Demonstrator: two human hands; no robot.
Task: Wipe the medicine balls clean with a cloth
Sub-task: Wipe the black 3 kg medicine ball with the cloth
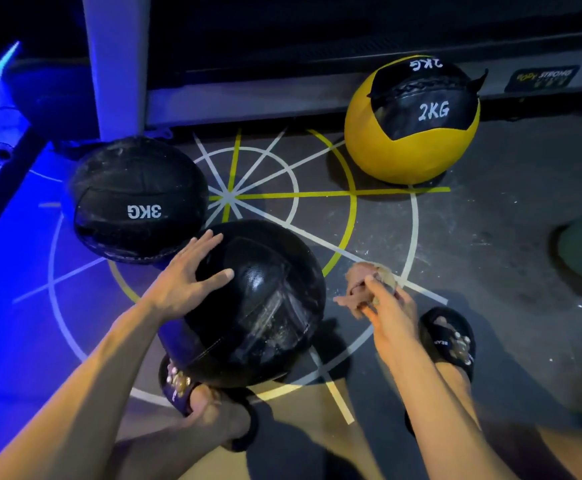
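A large black round medicine ball (254, 303) with a textured leather-like skin sits low in the middle of the frame, on the floor between the person's feet. Pale dusty smears show on its lower front panel. The left hand (192, 275) rests on the ball's upper left side, its fingers spread and nearly straight, the thumb lying across the top. To the right of the ball, apart from it, the right hand (391, 303) pinches a small crumpled brownish cloth (362, 289) between curled fingers and thumb; the cloth is blurred.

Just above and left of this ball lies a second black medicine ball marked "3KG" (138, 195), also dusty on top; the two balls look close, perhaps touching. In the upper right stands a yellow and black medicine ball marked "2KG" (412, 123), well apart from the others.

The dark grey rubber floor (490, 237) carries white and yellow painted lines (230, 195) that cross like spokes inside curved rings, and it has pale scuff marks. Blue light covers the floor at the left. A pale upright post (112, 64) rises at the upper left, and a low grey frame rail (248, 98) runs across the top behind the balls. Both feet wear black slippers with decorations (450, 337).
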